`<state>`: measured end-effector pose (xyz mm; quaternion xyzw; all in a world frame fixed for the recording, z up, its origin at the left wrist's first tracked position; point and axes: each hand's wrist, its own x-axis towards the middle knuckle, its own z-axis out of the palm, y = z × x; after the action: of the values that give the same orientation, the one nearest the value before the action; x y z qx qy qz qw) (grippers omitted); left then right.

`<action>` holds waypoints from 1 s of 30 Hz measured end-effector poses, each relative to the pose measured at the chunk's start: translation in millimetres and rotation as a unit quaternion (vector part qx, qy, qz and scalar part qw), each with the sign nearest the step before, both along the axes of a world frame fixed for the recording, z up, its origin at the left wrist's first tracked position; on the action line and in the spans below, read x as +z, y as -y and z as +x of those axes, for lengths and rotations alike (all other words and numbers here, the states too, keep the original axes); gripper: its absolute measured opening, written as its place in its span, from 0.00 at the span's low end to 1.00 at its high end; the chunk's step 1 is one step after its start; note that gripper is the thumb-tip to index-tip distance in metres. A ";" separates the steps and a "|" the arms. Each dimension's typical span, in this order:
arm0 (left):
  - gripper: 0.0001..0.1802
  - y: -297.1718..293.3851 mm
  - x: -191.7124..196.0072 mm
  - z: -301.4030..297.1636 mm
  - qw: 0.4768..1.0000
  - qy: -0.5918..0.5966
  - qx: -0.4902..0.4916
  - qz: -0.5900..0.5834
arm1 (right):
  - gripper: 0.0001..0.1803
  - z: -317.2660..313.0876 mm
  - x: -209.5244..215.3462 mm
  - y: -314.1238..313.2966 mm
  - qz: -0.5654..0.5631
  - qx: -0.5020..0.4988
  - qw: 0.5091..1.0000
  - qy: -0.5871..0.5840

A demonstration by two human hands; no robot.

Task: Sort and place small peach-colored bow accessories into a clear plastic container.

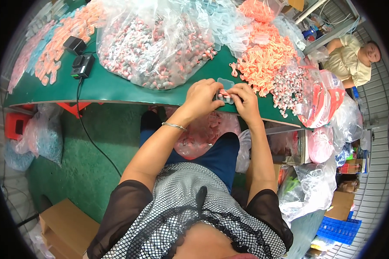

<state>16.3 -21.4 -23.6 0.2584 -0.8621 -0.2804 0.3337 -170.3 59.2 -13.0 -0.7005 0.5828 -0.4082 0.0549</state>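
Observation:
At the front edge of the green table, a small clear plastic case [225,82] with its lid up is between my two hands. My left hand [202,97] grips the case from its left side, thumb and fingers closed on it. The fingers of my right hand [246,100] are bent over the right side of the case, pinching at it. Small orange and grey pieces [223,94] show inside, partly covered by my fingers. Beyond my right hand lie a heap of orange looped cords [263,56] and a pile of small grey-and-pink plugs [286,88].
A large clear bag [155,52] of similar plugs stands on the table [129,96]. Two black boxes [82,65] with a cable sit left, near rows of orange cases [52,56]. Clear blue cases [229,30] lie behind. A person [350,56] is at far right.

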 end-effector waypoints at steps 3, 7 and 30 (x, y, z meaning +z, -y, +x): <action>0.24 -0.7 -0.5 -0.3 1.000 -0.017 0.005 -0.002 | 0.08 -4.7 2.9 5.8 0.037 0.011 0.999 0.005; 0.24 -1.2 4.0 -0.8 1.000 -0.003 0.001 -0.006 | 0.07 -6.1 9.1 6.3 0.051 0.023 0.998 -0.021; 0.25 -7.1 7.7 1.2 0.999 -0.033 0.005 0.022 | 0.11 -6.6 8.0 2.4 0.027 -0.048 0.997 0.060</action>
<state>17.5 -14.3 -15.9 0.2610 -0.8428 -0.3060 0.3578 -176.8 56.8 -5.0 -0.6443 0.6221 -0.4360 0.0887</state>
